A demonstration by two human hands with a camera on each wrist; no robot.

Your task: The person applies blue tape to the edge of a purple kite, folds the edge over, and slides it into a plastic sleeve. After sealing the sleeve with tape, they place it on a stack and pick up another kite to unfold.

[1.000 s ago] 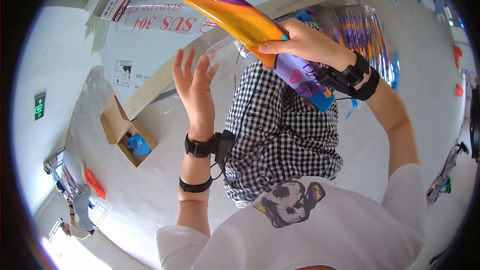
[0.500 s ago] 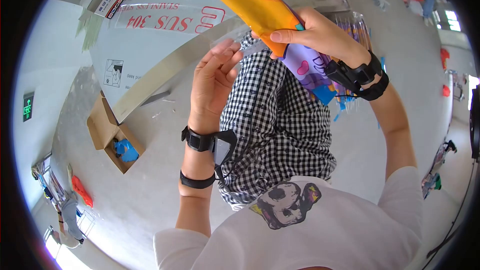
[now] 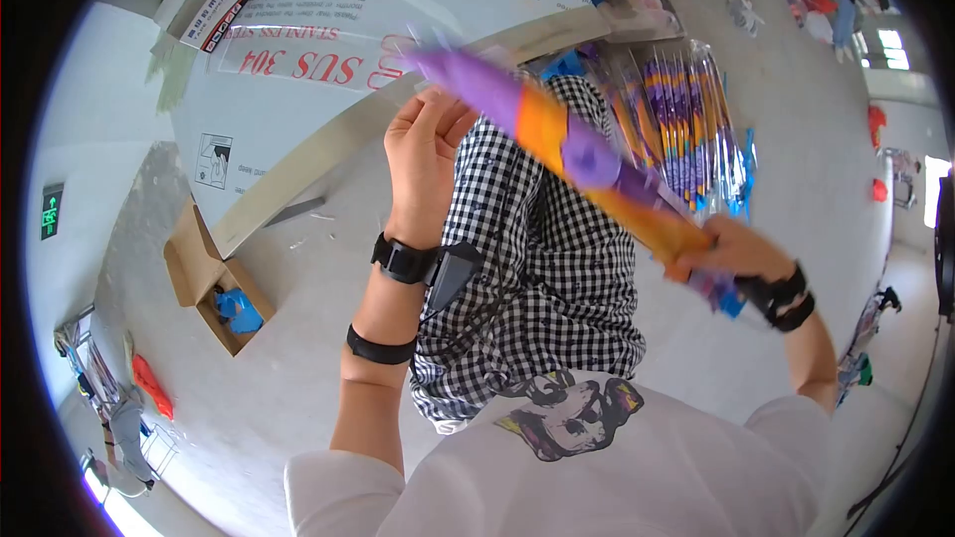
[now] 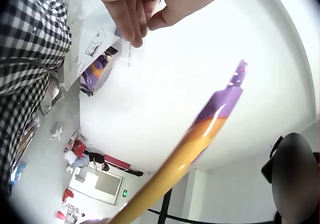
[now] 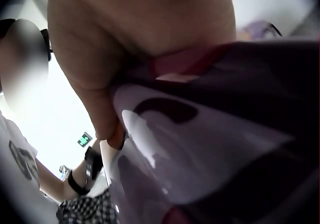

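My right hand (image 3: 731, 251) grips the lower end of a long, glossy purple and orange package (image 3: 542, 129), which slants up to the left across the lap, blurred. The right wrist view shows the hand (image 5: 140, 24) close up on the shiny package (image 5: 235, 149); most fingers are hidden. My left hand (image 3: 426, 144) is raised beside the sheet's edge, thumb and fingertips together. Below these fingertips (image 4: 136, 40) in the left wrist view is thin clear film with small print, seemingly pinched. The package (image 4: 185, 156) stands apart from that hand.
A film-covered sheet (image 3: 328, 0) with red print lies ahead. Several similar purple-orange packages (image 3: 686, 119) lie on the floor at the right, near a clear bag (image 3: 637, 10). An open cardboard box (image 3: 231, 323) holding blue material is at the left.
My right hand has swung the package down and to the right, away from the left hand. My left hand's fingers, spread earlier, have drawn together.
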